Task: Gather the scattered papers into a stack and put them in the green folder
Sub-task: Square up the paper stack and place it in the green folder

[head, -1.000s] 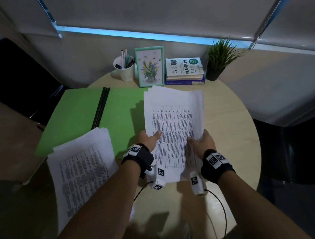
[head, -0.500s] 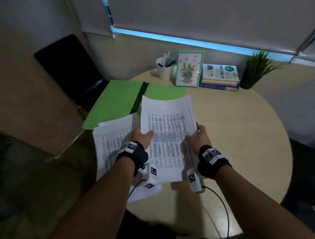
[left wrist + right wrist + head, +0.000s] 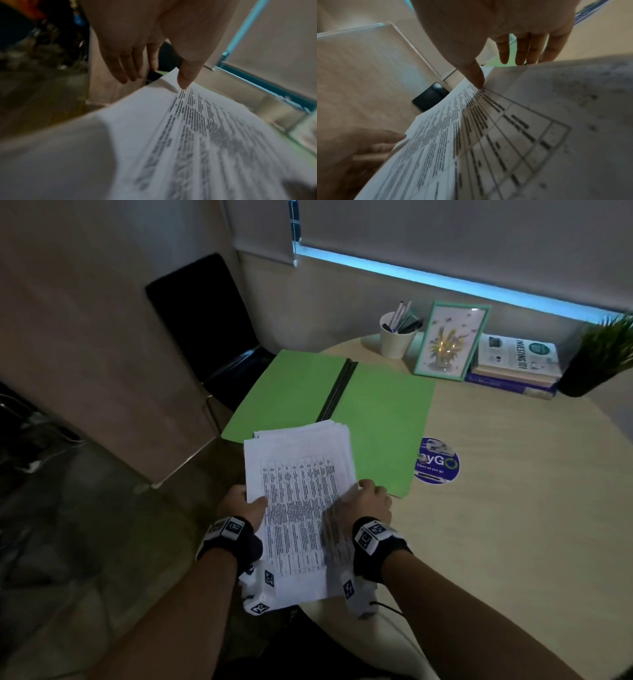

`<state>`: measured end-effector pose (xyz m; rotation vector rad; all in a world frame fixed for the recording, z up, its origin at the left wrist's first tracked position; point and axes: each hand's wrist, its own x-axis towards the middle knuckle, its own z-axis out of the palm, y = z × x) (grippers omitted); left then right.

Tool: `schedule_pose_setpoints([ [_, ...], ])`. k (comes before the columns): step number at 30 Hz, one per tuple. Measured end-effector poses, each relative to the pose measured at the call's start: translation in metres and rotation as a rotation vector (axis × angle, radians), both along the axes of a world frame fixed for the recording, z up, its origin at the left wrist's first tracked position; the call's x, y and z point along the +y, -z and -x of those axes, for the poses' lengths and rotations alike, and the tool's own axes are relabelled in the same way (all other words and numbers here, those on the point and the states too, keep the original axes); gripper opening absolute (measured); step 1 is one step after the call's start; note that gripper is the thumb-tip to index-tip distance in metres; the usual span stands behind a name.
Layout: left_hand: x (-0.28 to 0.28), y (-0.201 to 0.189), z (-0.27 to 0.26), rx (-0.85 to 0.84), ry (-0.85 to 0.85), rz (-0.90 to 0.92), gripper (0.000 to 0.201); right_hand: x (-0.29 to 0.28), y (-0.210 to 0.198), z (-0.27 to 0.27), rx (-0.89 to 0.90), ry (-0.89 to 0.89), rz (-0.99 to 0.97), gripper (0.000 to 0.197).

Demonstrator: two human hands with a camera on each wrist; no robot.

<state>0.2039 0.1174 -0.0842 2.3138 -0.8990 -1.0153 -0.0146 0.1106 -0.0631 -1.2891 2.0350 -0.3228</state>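
A: Left hand has the left edge of the papers, thumb pressed on the top sheet, fingers reaching under the edge.

B: And the right hand mirrors it at the right edge: thumb on the printed table, fingers dropping behind the sheets. Both hands grasping the papers, then.

A: The papers sit in the lower middle of the head view, far edges fanned and uneven, their top end overlapping the near edge of the green folder.

B: That folder lies open and flat on the tabletop, dark spine running up the middle, its left flap hanging past the rim.

A: Right of the papers, a round blue sticker just beside the folder.

B: Upper right of the frame: a white pen cup, a framed flower picture, stacked books, and a potted plant at the edge.

A: Upper left, a black chair by the wall.
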Motion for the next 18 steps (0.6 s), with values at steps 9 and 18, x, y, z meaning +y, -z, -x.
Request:
schedule_pose_setpoints([
  [9,-0.027,0.007,-0.001,0.124,-0.052,-0.278,0.096,-0.024,0.009,-0.015,-0.053,0.003,-0.181,0.056],
  [18,-0.021,0.0,-0.003,-0.02,-0.021,-0.263,0.077,-0.034,0.026,-0.042,0.017,-0.028,-0.334,0.059],
])
